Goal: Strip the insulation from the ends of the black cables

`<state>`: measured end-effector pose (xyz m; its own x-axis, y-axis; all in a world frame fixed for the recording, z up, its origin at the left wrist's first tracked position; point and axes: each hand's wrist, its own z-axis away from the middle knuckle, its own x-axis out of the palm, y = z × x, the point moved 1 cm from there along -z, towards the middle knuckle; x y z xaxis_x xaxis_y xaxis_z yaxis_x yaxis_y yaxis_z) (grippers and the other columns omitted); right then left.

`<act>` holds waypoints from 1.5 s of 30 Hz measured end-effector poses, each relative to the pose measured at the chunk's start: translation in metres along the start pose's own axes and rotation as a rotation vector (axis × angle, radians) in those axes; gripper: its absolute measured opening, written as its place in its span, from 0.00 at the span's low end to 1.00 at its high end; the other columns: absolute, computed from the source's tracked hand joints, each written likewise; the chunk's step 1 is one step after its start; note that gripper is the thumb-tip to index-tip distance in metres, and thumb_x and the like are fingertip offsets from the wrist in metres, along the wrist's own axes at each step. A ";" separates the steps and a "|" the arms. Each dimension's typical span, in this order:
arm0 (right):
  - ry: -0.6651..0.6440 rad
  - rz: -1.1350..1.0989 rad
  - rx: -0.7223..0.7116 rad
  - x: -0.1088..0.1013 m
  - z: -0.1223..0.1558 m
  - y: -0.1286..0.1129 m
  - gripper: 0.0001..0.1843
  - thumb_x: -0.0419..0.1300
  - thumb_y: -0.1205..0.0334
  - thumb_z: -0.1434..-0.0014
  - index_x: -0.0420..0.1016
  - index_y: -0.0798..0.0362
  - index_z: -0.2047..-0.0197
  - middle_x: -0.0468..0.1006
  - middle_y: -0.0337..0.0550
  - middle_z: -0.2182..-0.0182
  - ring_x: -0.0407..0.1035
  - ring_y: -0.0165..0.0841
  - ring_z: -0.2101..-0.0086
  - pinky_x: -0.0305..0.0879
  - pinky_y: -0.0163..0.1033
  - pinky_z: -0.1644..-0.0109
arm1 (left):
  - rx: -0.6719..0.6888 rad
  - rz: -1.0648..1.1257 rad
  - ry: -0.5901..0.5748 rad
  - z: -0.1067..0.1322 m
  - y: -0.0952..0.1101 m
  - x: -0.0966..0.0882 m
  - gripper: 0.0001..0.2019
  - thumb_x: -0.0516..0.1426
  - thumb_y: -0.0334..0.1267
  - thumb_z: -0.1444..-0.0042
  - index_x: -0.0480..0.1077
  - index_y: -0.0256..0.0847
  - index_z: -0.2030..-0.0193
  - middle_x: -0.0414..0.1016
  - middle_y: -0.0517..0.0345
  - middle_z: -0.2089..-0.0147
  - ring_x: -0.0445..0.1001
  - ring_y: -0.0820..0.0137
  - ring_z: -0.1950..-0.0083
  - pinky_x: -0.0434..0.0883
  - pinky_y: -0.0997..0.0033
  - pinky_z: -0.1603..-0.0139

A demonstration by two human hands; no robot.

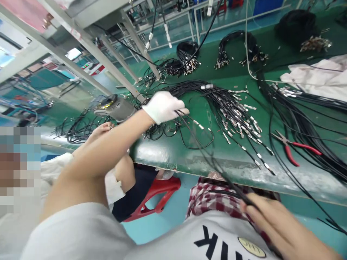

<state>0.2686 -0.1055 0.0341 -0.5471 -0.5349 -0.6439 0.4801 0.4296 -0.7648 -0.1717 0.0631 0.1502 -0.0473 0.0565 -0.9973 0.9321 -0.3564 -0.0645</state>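
My left hand (166, 107), in a white glove, is closed around thin black cables at its fingertips above the green bench. From there the black cables (238, 191) slant down to my right hand (267, 216). That bare hand is blurred but wrapped round the cables near my lap. Beneath my left hand, a loop of black cable with a silver connector (200, 125) lies on the bench. Just right of it spreads a large bundle of black cables (195, 86), its white and silver connectors fanned toward the front edge. Red-handled pliers (291, 146) rest open farther right.
A co-worker's hand (101, 130) is at the left, beside a grey machine (116, 108). More cable bundles (187, 56) lie at the back. White cloth (322, 74) sits at right. A red stool (159, 195) stands below the bench; metal posts (94, 47) rise at left.
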 end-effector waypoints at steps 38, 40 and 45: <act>-0.355 0.102 0.074 0.062 -0.050 0.026 0.19 0.42 0.56 0.27 0.73 0.52 0.55 0.81 0.47 0.60 0.76 0.40 0.61 0.65 0.41 0.59 | -0.521 1.964 -0.617 -0.008 0.228 0.120 0.21 0.69 0.47 0.51 0.72 0.31 0.60 0.79 0.49 0.65 0.79 0.69 0.72 0.72 0.77 0.77; -0.281 0.063 0.103 0.052 -0.044 0.035 0.21 0.46 0.51 0.28 0.72 0.53 0.45 0.79 0.52 0.50 0.73 0.45 0.50 0.66 0.47 0.48 | -0.588 2.046 -0.682 0.004 0.250 0.141 0.22 0.70 0.46 0.52 0.73 0.31 0.57 0.78 0.51 0.66 0.79 0.70 0.72 0.72 0.77 0.76; -0.079 -0.177 0.245 0.026 -0.027 0.047 0.28 0.58 0.42 0.37 0.71 0.52 0.41 0.76 0.52 0.45 0.69 0.47 0.45 0.63 0.52 0.40 | -0.622 2.013 -0.537 0.004 0.252 0.142 0.23 0.69 0.47 0.52 0.75 0.32 0.56 0.75 0.56 0.69 0.75 0.74 0.75 0.69 0.78 0.77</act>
<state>0.2587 -0.0795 -0.0188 -0.5863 -0.6448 -0.4904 0.5386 0.1419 -0.8305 0.0551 -0.0224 -0.0082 0.9106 -0.1387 0.3892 -0.1955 0.6852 0.7016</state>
